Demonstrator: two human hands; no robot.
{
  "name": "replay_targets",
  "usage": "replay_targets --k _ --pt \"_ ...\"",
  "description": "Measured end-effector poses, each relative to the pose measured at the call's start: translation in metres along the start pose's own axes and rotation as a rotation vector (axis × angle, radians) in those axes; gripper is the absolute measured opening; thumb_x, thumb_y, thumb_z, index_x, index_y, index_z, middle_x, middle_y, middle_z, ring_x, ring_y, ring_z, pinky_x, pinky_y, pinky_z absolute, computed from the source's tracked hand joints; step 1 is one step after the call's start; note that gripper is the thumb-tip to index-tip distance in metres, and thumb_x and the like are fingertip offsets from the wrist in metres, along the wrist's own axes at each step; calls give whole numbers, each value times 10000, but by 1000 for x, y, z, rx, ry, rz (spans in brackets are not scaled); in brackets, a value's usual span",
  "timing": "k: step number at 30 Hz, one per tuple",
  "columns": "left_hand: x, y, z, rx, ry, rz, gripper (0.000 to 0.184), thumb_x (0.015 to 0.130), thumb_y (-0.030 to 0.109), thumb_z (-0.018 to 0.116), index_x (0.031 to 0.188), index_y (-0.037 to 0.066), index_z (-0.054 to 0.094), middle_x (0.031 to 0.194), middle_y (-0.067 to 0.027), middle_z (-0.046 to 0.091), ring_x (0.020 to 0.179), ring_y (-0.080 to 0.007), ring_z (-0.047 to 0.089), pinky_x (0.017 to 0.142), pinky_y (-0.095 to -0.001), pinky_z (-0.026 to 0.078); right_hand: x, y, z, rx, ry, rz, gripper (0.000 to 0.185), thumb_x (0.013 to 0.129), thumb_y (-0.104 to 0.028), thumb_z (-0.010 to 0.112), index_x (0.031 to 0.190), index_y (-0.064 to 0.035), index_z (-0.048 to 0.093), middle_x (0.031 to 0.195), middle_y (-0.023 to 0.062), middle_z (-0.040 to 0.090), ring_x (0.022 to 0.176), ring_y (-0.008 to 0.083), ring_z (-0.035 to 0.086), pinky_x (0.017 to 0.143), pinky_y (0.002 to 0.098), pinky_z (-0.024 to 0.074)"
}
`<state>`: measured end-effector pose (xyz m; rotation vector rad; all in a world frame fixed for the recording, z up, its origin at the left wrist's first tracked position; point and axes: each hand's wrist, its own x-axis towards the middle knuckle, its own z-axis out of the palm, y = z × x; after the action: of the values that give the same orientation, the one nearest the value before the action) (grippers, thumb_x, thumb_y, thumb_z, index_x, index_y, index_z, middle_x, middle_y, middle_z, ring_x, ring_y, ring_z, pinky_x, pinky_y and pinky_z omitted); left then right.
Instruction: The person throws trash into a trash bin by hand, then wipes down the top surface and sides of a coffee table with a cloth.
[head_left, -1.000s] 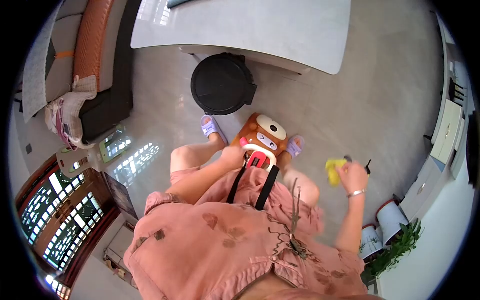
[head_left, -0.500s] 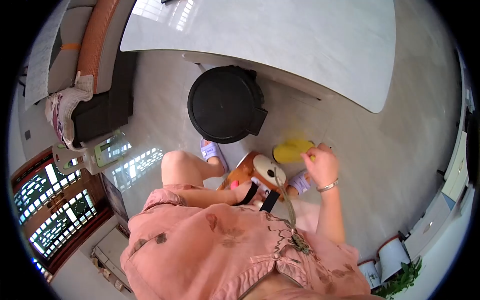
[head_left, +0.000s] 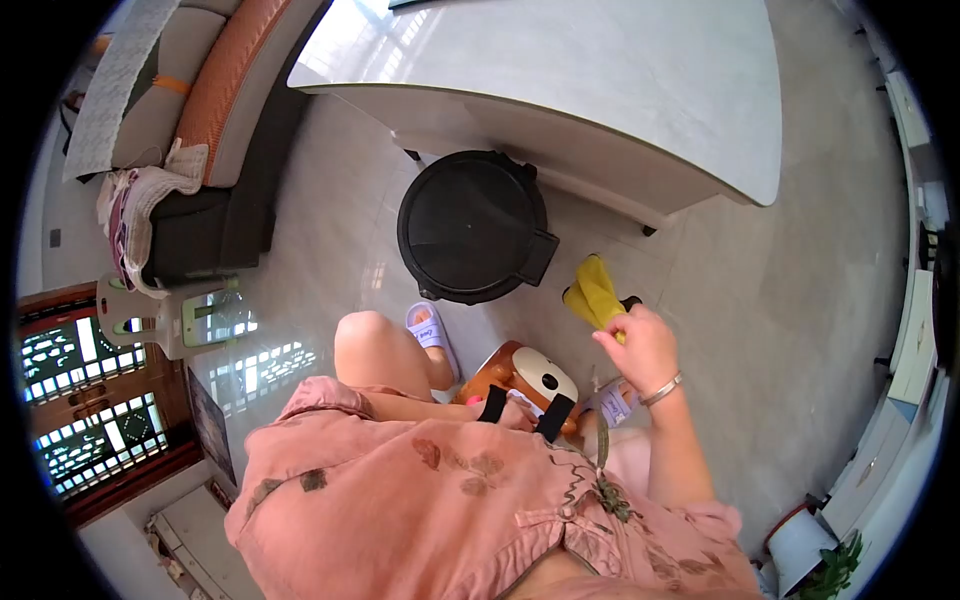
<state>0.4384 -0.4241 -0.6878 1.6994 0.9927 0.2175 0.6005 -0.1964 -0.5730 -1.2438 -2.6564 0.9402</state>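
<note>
My right hand [head_left: 645,345], with a bracelet at the wrist, pinches a yellow cloth [head_left: 597,298] that hangs above the floor; dark patches show at its ends. Low in front of my body, my left hand [head_left: 517,412] is curled beside a brown object with an animal face [head_left: 525,372], which has a pale oval and a black nose. Black straps [head_left: 553,418] lie by that hand. What its fingers hold is hidden. Near both knees stands a round black lidded bin [head_left: 472,228].
A pale-topped table [head_left: 560,75] stands beyond the bin. To the left are a sofa [head_left: 165,130] and a plastic chair [head_left: 165,325]. Lilac slippers [head_left: 430,330] are on my feet. Cabinets [head_left: 895,400] and a potted plant [head_left: 805,550] line the right side.
The yellow cloth was blurred by motion and spread leftward; now it hangs more upright and sharp. The view has shifted, showing more of the table's side. The left hand stays by the brown object.
</note>
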Motion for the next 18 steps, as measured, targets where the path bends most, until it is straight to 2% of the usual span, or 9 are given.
replay_targets --k 4,7,12,14,16,17,18 --pt "0 -3 4 -21 -41 24 230 763 287 671 936 139 706 909 -77 671 890 -265 613 791 -382 482 0 -18 -4 -34 39 13 229 736 -318 731 720 -92 694 746 110 566 756 297 581 647 415 460" --pt "-1 6 3 -75 -62 26 236 763 288 680 941 135 703 900 -82 669 871 -263 614 777 -377 486 -3 -22 9 -70 36 12 225 735 -325 733 722 -102 708 753 124 590 774 307 599 673 432 483" --pt "4 31 -15 -212 -87 -8 246 763 289 694 949 128 699 886 -90 666 840 -259 616 753 -370 494 10 8 31 -156 -149 131 264 770 -348 693 842 -99 737 864 150 655 804 330 633 709 422 507" --pt "5 36 -26 -257 -87 -80 251 763 290 700 952 126 697 880 -94 664 827 -258 617 743 -367 497 15 18 35 -165 -159 150 269 776 -343 683 862 -94 737 880 156 667 809 332 640 716 418 510" --pt "0 33 -52 -268 -70 -246 255 763 290 705 956 123 695 874 -97 663 815 -256 618 733 -364 500 20 32 38 -179 -177 161 275 782 -338 674 883 -90 736 897 161 678 813 333 647 722 414 513" --pt "-9 26 -71 -243 -59 -337 258 763 290 708 957 122 694 871 -99 662 809 -256 618 729 -363 501 23 40 41 -113 -162 151 273 785 -328 668 888 -83 732 889 167 681 812 335 649 727 416 512" --pt "-19 25 -88 -249 -46 -331 258 763 290 708 957 122 694 871 -99 662 809 -256 618 729 -363 501 22 42 41 -47 -147 143 273 788 -318 662 894 -76 728 881 172 685 811 336 651 733 417 511"
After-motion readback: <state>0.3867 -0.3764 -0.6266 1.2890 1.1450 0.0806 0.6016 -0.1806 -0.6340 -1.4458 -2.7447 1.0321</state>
